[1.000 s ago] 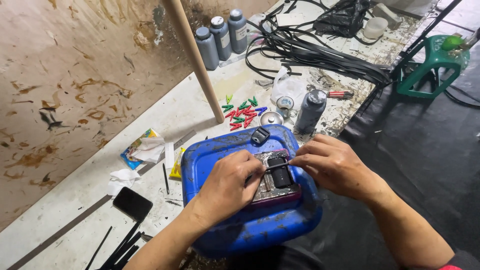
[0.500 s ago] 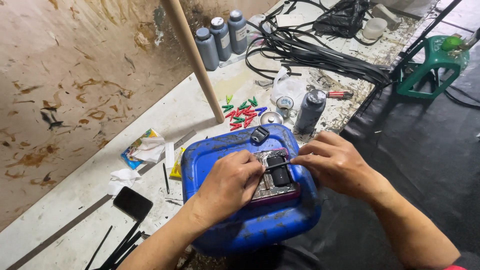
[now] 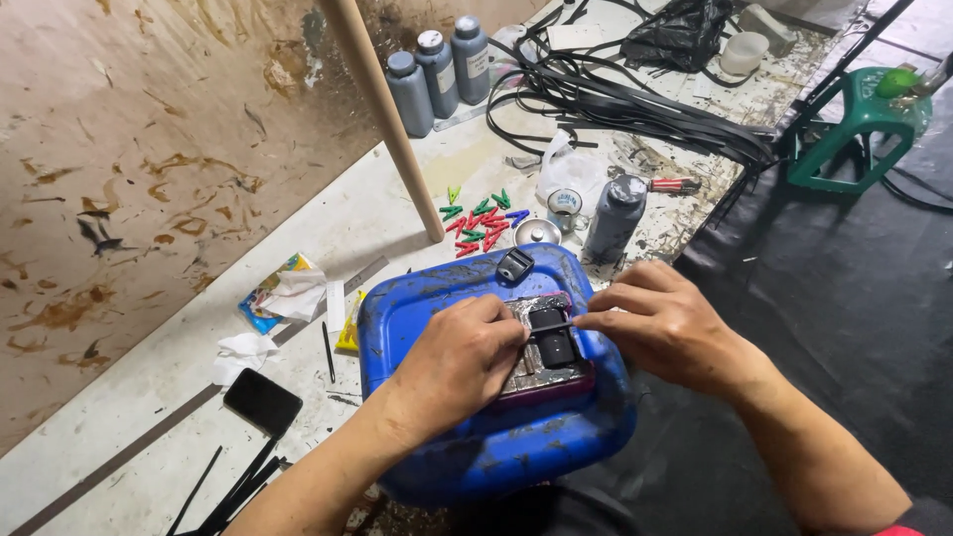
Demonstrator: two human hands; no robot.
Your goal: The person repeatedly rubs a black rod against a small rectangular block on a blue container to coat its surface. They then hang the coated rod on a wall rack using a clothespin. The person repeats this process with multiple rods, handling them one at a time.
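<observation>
Blue jerrycan point(image 3: 467, 457), lying on its side near the bench edge, is the biggest thing under my hands and serves as my work surface; it is smeared with dark ink. On its upper face rests a flat, dirty cartridge-like block point(image 3: 549, 369) with a purple lower edge, and on that sits a small black part point(image 3: 554, 342). My left hand point(image 3: 459, 362) is curled into a loose fist and presses down on the left side of the block, fingers folded over its edge. My right hand point(image 3: 663, 328) comes in from the right with thumb and forefinger pinched together on a thin black strip point(image 3: 556, 327) that lies across the small black part. A small black clip point(image 3: 514, 265) lies loose on the jerrycan, just beyond my hands. Past the can, a wooden pole point(image 3: 387, 119) leans up from the white bench point(image 3: 179, 397), and a tangle of black straps point(image 3: 615, 99) spreads across the far end. Three grey ink bottles point(image 3: 437, 74) stand against the wall, a fourth grey bottle point(image 3: 612, 218) stands near the can, and coloured plastic pegs point(image 3: 481, 220) lie scattered between them. A black phone point(image 3: 262, 402) lies flat to my left.
</observation>
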